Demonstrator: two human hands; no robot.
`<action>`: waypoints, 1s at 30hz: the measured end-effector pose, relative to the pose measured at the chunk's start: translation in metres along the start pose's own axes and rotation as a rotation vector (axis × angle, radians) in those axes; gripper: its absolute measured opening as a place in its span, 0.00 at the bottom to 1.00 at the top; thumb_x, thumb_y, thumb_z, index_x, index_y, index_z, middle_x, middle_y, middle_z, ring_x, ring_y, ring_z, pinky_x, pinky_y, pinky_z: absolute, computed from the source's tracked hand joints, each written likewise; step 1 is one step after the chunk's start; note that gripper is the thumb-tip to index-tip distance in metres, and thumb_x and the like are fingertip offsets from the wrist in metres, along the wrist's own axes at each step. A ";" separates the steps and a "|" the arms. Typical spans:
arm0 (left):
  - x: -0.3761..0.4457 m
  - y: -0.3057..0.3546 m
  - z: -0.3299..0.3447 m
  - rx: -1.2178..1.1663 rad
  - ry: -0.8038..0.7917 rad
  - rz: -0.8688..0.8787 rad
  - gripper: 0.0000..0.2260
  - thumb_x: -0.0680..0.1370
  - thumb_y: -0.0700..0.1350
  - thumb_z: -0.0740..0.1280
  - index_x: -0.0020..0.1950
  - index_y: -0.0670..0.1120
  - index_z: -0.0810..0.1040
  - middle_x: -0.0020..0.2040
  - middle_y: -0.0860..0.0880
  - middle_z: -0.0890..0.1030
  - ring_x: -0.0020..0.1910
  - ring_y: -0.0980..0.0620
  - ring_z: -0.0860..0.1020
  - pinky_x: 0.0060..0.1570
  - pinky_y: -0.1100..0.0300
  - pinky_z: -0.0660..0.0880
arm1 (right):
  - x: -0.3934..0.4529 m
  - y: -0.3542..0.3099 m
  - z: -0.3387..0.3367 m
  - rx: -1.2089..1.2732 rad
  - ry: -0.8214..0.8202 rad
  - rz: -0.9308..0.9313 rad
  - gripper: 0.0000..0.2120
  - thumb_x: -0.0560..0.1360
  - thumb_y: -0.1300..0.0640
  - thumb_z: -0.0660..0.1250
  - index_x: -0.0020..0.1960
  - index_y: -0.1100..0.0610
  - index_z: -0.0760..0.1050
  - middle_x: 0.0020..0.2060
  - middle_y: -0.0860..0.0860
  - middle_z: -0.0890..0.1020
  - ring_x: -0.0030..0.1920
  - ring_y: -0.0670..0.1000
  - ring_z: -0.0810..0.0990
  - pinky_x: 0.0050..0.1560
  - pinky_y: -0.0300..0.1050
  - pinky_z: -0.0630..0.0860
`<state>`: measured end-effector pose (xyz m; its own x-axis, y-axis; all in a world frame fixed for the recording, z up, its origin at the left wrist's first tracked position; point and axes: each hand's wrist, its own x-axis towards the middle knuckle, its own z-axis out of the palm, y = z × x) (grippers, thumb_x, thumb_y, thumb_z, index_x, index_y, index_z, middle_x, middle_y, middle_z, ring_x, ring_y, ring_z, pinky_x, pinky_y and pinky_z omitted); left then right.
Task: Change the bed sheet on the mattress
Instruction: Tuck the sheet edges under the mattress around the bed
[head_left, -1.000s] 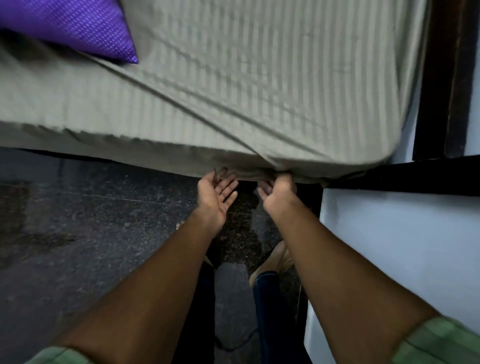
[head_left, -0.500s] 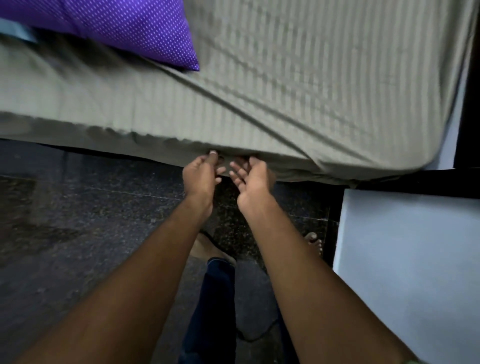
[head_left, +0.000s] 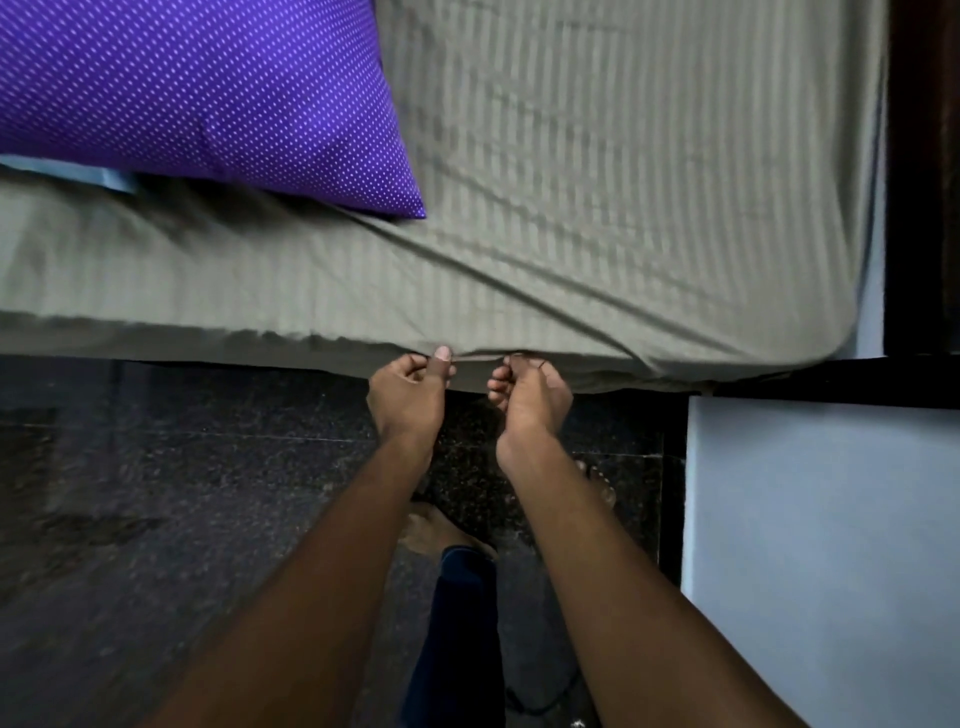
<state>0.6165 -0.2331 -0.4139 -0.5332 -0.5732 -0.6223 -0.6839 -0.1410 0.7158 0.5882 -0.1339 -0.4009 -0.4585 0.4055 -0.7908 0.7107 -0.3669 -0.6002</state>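
Observation:
A grey-green striped bed sheet (head_left: 597, 182) covers the mattress and hangs over its near side. Both my hands are at that lower edge, close together. My left hand (head_left: 408, 387) has its fingers curled and its thumb pressed on the sheet's hem. My right hand (head_left: 530, 392) is palm-up with fingers curled under the hem just to the right. A fold in the sheet runs diagonally from the pillow toward the hands. The mattress itself is hidden under the sheet.
A purple dotted pillow (head_left: 208, 93) lies on the bed at the upper left, with a pale blue cloth (head_left: 78, 174) under its edge. Dark speckled floor (head_left: 156, 493) spreads below. A pale wall (head_left: 831, 545) stands at the right; a dark wooden frame (head_left: 922, 182) borders the bed.
The view has shifted left along the bed, bringing more of the pillow in. My hands have moved left along the hem and my left thumb now presses the edge.

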 end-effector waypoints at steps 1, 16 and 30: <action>0.000 -0.007 -0.004 0.076 0.013 0.000 0.13 0.78 0.51 0.74 0.36 0.48 0.82 0.35 0.50 0.86 0.36 0.52 0.84 0.42 0.56 0.79 | -0.002 0.006 -0.005 -0.067 0.011 -0.011 0.11 0.78 0.65 0.67 0.36 0.59 0.76 0.24 0.52 0.77 0.23 0.47 0.71 0.23 0.39 0.67; -0.001 0.056 -0.028 0.986 -0.072 0.182 0.21 0.77 0.59 0.66 0.54 0.43 0.86 0.54 0.41 0.85 0.54 0.38 0.83 0.50 0.52 0.78 | -0.019 0.003 0.018 -0.873 -0.227 -0.014 0.19 0.70 0.43 0.66 0.40 0.60 0.83 0.33 0.55 0.86 0.36 0.59 0.86 0.36 0.55 0.81; -0.043 0.101 -0.103 0.846 -0.161 0.147 0.16 0.81 0.56 0.64 0.50 0.47 0.86 0.49 0.43 0.86 0.51 0.40 0.84 0.48 0.52 0.79 | -0.105 -0.041 0.029 -0.911 -0.187 -0.134 0.09 0.75 0.59 0.66 0.42 0.60 0.84 0.37 0.56 0.87 0.41 0.58 0.86 0.42 0.53 0.82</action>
<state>0.6213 -0.3055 -0.2817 -0.6655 -0.4085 -0.6247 -0.7085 0.6091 0.3564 0.5917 -0.1853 -0.2968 -0.5886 0.2268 -0.7759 0.7536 0.5015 -0.4250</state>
